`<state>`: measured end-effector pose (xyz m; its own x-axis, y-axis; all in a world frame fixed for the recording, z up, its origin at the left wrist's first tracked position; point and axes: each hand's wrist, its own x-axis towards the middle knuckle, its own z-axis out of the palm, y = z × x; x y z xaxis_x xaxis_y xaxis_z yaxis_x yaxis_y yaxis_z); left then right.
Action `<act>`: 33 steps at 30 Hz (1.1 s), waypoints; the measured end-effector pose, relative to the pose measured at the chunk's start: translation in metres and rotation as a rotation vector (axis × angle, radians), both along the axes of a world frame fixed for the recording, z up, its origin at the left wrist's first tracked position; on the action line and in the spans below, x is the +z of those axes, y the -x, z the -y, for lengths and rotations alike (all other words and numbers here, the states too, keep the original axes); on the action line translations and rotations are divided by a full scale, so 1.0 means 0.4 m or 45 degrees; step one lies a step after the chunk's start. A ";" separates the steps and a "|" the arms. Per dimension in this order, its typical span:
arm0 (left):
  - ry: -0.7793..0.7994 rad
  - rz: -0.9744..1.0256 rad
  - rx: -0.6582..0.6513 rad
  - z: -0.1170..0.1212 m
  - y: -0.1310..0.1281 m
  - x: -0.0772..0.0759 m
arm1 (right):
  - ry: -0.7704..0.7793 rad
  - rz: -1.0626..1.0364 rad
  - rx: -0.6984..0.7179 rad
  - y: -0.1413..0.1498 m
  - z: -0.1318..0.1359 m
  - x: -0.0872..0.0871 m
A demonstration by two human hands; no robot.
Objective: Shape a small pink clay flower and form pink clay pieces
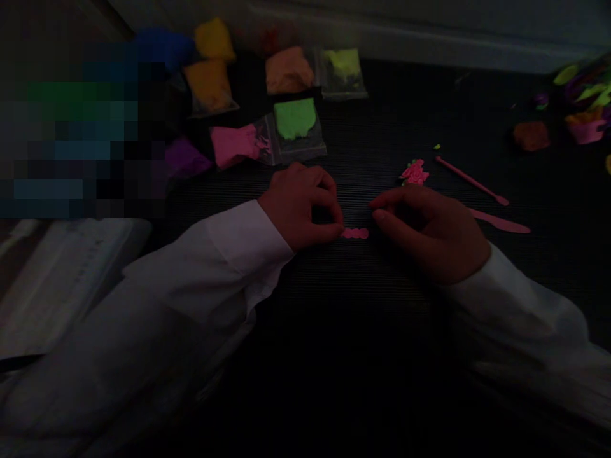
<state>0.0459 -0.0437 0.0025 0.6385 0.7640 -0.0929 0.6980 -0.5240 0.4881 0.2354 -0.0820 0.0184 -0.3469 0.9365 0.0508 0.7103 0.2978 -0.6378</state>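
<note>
A short pink clay strip (356, 233), made of small overlapping rounds in a row, lies on the dark table. My left hand (305, 207) has thumb and forefinger closed at the strip's left end, which the fingertips partly hide. To the right of the strip, my right hand (429, 232) hovers with thumb and forefinger slightly apart and nothing visible between them. Just beyond that hand sits a pink clay flower (414, 173) with bits of green. A pink modelling stick (472, 181) and a pink plastic knife (501, 221) lie to its right, the knife's near end hidden behind the hand.
Bags of clay stand at the back: pink (233, 145), green (296, 119), peach (289, 70), yellow (344, 63) and orange (209, 84). A brown lump (531, 136) and a small pink cup (586, 127) are far right. A pale package (62, 286) lies left.
</note>
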 end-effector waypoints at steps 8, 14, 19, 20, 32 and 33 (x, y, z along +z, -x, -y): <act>0.012 0.004 0.015 0.000 0.001 0.000 | 0.001 0.025 0.002 0.001 0.000 0.005; -0.012 0.037 0.032 0.004 0.001 0.001 | -0.003 0.031 0.017 0.001 0.000 0.004; 0.014 0.074 0.004 -0.001 0.006 0.002 | -0.007 0.050 0.032 0.000 0.000 0.005; 0.019 0.075 -0.003 -0.002 0.007 0.003 | -0.008 0.053 0.035 0.000 0.000 0.005; -0.014 0.028 0.030 -0.001 -0.001 0.002 | 0.002 0.057 0.052 0.000 -0.001 0.003; -0.017 0.034 0.037 -0.002 -0.001 0.001 | -0.007 0.062 0.063 0.001 0.000 0.003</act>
<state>0.0462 -0.0430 0.0030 0.6179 0.7834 -0.0662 0.7000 -0.5099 0.4999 0.2352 -0.0819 0.0195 -0.3953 0.9178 0.0376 0.7246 0.3367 -0.6013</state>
